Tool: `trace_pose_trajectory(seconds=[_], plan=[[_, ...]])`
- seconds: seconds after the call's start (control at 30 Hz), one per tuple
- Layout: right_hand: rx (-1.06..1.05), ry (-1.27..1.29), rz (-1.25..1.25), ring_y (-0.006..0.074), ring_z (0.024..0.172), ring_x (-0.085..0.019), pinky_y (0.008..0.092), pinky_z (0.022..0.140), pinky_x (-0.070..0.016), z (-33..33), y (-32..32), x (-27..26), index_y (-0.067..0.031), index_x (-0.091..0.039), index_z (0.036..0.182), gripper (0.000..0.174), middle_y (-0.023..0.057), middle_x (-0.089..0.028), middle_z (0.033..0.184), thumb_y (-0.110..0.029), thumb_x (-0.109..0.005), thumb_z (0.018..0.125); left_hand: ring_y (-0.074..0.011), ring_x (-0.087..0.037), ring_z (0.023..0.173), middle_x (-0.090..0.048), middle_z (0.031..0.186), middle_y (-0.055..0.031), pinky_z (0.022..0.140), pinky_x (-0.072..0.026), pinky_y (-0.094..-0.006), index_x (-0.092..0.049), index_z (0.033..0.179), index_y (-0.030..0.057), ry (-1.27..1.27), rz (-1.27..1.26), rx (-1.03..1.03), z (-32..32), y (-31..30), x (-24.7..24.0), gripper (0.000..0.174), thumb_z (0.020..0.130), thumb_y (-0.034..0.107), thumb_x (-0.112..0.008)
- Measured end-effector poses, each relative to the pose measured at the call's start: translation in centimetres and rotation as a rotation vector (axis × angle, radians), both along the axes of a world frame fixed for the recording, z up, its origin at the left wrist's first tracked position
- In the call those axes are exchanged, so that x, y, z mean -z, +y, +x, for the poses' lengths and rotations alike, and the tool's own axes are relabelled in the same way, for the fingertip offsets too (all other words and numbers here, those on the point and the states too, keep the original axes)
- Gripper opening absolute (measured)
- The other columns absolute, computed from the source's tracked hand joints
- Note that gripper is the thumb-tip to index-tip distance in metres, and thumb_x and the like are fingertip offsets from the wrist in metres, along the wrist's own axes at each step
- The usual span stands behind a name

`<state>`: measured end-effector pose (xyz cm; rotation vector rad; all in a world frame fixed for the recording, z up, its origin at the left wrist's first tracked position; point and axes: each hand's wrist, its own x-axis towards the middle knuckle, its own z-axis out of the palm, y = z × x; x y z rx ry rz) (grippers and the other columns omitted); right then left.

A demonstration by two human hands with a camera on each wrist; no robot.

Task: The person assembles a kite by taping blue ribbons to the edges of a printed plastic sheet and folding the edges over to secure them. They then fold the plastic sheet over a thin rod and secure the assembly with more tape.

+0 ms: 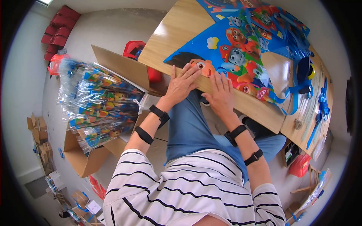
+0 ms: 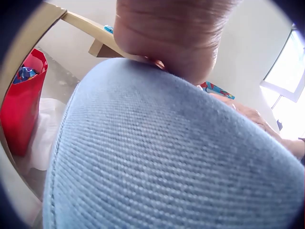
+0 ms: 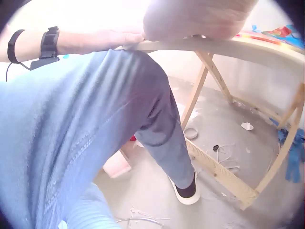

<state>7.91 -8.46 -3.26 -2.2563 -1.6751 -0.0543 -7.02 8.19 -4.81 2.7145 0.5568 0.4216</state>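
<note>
A blue kite (image 1: pixel 211 43) printed with cartoon characters lies spread along the table's near edge in the head view. My left hand (image 1: pixel 181 86) rests on its lower edge, fingers extended over the printed face. Beside it, my right hand (image 1: pixel 221 95) lies with straight fingers on the same edge, a little to the right. The two hands are close together, neither curled round anything. In the left wrist view, the heel of the left hand (image 2: pixel 167 38) shows above a denim-clad knee (image 2: pixel 157 138). The right wrist view shows the heel of the right hand (image 3: pixel 195 19) at the table edge.
More printed sheets (image 1: pixel 264 17) and blue ribbons (image 1: pixel 292 96) spread over the table (image 1: pixel 166 41). At the left, a cardboard box (image 1: pixel 81 158) stands by clear-bagged printed bundles (image 1: pixel 105 101). A red bag (image 2: pixel 21 109) stands beyond the knee. Wooden legs (image 3: pixel 224 179) support the table.
</note>
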Motion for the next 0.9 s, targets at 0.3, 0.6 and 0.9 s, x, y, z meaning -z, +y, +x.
trace_pose_trajectory(seconds=[0.3,0.6,0.9], plan=[[-0.059,0.007,0.0,0.0296,0.155,-0.029,0.0552,0.124,-0.0201,-0.6,1.8,1.9,-0.0055,-0.041,0.156,0.089,0.012,-0.037,0.164,-0.052,-0.071,0.086,-0.0219,-0.029,0.155,-0.039,0.164,0.0032,0.123,-0.0077,-0.0664,-0.044,0.157,0.0256,0.063,0.03,0.053,-0.9,1.2,0.2,0.07,0.092,0.036,-0.069],[-0.044,-0.026,0.005,0.0294,0.155,-0.028,0.0545,0.124,-0.02,-0.7,1.9,2.3,-0.0038,-0.042,0.156,0.088,0.0117,-0.036,0.165,-0.052,-0.069,0.088,-0.0202,-0.026,0.157,-0.034,0.168,0.0016,0.124,-0.0033,-0.0634,-0.039,0.16,0.0207,0.123,0.093,-0.12,-5.6,7.2,0.9,0.076,0.095,0.057,-0.056],[-0.029,0.035,0.015,0.0289,0.155,-0.028,0.0552,0.124,-0.0231,-1.2,1.7,1.4,-0.0023,-0.045,0.153,0.086,0.0119,-0.039,0.163,-0.049,-0.072,0.086,-0.03,-0.029,0.155,-0.039,0.164,-0.0081,0.125,-0.0139,-0.057,-0.044,0.156,0.0113,0.015,0.031,0.021,-2.3,2.9,-2.6,0.066,0.098,0.038,-0.062]])
